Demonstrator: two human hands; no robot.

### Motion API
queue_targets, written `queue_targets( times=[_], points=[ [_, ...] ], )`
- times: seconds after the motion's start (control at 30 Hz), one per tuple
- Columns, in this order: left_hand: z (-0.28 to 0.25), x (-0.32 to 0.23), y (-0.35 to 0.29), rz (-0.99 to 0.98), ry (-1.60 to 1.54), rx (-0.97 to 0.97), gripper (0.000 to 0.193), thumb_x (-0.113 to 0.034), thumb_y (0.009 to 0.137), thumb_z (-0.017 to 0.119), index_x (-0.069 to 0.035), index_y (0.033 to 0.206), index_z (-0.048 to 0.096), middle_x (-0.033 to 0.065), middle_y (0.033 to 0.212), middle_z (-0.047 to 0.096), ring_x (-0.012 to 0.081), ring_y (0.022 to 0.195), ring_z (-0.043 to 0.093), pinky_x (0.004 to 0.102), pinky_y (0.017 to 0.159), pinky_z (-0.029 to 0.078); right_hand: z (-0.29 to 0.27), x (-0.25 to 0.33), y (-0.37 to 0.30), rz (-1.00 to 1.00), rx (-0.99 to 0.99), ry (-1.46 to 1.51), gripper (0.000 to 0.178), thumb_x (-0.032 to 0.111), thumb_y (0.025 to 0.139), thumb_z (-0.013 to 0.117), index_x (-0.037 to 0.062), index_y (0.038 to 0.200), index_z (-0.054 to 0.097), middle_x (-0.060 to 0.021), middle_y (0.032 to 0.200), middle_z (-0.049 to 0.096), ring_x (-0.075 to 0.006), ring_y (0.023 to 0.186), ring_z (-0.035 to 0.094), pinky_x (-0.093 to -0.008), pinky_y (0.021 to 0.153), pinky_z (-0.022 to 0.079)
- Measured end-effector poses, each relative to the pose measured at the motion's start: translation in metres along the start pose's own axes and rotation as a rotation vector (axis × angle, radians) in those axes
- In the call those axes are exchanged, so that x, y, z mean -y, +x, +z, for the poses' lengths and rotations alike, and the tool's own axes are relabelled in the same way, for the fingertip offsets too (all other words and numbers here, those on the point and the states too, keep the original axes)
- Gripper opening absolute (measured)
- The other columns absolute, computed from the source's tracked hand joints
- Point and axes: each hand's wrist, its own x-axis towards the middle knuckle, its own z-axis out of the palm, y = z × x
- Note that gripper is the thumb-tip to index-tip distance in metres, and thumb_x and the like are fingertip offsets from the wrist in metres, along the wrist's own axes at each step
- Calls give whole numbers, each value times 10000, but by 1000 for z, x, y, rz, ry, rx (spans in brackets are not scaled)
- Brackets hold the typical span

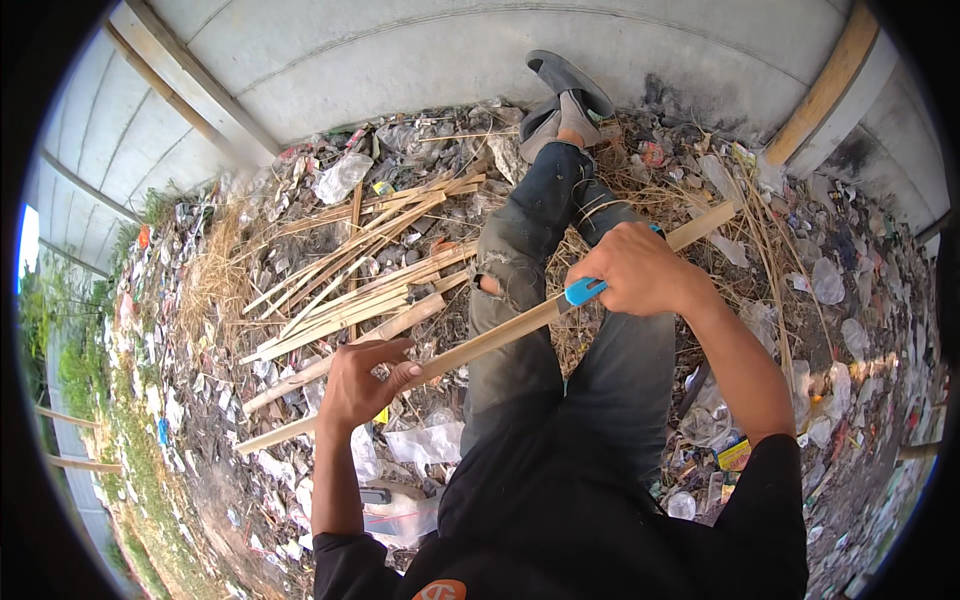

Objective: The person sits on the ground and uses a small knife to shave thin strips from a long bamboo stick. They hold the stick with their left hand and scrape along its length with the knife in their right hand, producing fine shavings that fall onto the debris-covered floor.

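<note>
A long, pale bamboo strip [490, 337] slants across my lap, its right end higher and farther away. My left hand [358, 385] is around its lower left part, with the thumb lying along it and some fingers loosely extended. My right hand [635, 272] is closed around a blue-handled tool [585, 291], held against the strip above my thigh. One blue end shows below the fist and a bit of blue beyond the knuckles; any blade is hidden. Beside my left leg lies a pile of split bamboo strips [360, 255], with a thicker piece [345, 350] nearest my left hand.
My legs stretch forward, ankles crossed, toward a grey concrete wall [480, 55]. Litter and plastic scraps [840, 280] cover the ground around me. A wooden post [825, 85] leans by the wall at right. Dry stalks [775, 260] lie right of my legs.
</note>
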Motion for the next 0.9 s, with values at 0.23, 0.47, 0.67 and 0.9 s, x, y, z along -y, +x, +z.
queue_targets(
  times=[0.23,0.47,0.67,0.9],
  points=[
    [74,-3,-20,-193,-246,172,293,-269,1004,714,12,943,774,117,641,684,145,544,628,340,548,493,36,-52,10,-3,-268,-24,190,146,774,763,134,963,775,-104,824,721,-344,743,696,-440,673,527],
    [126,-1,-18,-370,-328,73,443,-326,1068,603,37,836,705,87,595,644,147,507,608,354,509,478,83,15,10,268,-563,399,406,316,987,682,-17,1144,512,-243,1063,666,-421,943,695,-506,790,554],
    [152,3,-10,-295,-293,11,422,-299,1055,612,33,808,693,117,582,629,213,521,637,395,539,475,200,46,0,127,-420,644,271,266,1078,562,-2,1060,533,-258,894,653,-466,853,665,-535,712,505],
    [156,-1,-11,-258,-157,-73,345,-280,1036,629,-8,833,696,177,631,646,359,580,664,451,572,491,205,63,-8,323,-312,631,386,401,997,682,32,1077,603,-202,811,692,-421,726,688,-525,619,521]
  ],
)
